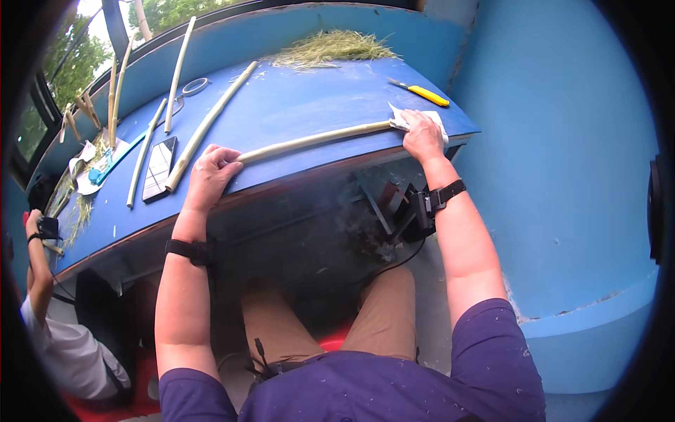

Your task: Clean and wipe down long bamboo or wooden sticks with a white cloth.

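Note:
A long pale bamboo stick (316,138) lies along the front edge of the blue table. My left hand (213,174) pinches its left end between thumb and fingers. At the other end my right hand (423,136) is closed on a crumpled white sheet (399,119), paper or cloth, pressed against the stick's tip. The fingers hide how far the sheet wraps around it. Beyond my right hand lies a yellow utility knife (429,95) with its blade out. Left of my left hand, a thicker bamboo stick (211,126) rests beside a black phone (160,167).
Pale green shavings (334,48) are heaped at the table's back. Several more sticks, a tape roll (195,86) and a blue tool (116,162) lie leftward. A co-worker's hand (34,224) is at the far left. A blue wall (562,155) bounds the right side.

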Motion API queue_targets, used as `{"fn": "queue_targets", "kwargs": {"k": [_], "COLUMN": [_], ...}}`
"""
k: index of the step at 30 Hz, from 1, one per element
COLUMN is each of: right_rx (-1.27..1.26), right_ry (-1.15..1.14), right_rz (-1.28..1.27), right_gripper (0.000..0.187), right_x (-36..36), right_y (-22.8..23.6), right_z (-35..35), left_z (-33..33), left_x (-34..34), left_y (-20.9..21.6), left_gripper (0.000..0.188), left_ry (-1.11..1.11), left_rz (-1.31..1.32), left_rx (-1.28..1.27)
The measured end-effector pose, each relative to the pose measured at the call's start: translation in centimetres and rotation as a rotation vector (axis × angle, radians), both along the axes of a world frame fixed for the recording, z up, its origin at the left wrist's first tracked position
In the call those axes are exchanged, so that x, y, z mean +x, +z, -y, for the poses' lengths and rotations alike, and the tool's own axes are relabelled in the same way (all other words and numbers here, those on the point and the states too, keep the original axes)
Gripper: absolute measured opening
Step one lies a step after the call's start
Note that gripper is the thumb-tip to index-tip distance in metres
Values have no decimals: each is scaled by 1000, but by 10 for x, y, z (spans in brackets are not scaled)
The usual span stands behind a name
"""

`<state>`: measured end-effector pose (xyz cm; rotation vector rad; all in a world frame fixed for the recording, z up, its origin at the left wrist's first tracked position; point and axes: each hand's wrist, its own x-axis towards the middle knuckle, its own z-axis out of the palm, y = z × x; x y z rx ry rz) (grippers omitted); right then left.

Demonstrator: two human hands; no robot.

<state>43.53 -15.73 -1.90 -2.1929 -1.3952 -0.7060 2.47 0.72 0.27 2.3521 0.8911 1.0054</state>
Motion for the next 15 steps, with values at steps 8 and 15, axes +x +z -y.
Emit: {"fn": "queue_targets", "kwargs": {"k": [8,15], "right_rx": [-34,-21], "right_ry": [71,112], "right_rz": [0,9], "right_gripper": [37,41], "right_x": [3,-20], "right_y": [2,5], "right_z": [3,4], "left_z": [2,3], "left_x": [-6,-4], "left_y": [4,2], "left_gripper": [16,16], "left_ry": [-56,-82], "left_rz": [-16,55], "left_rx": [-32,-27]}}
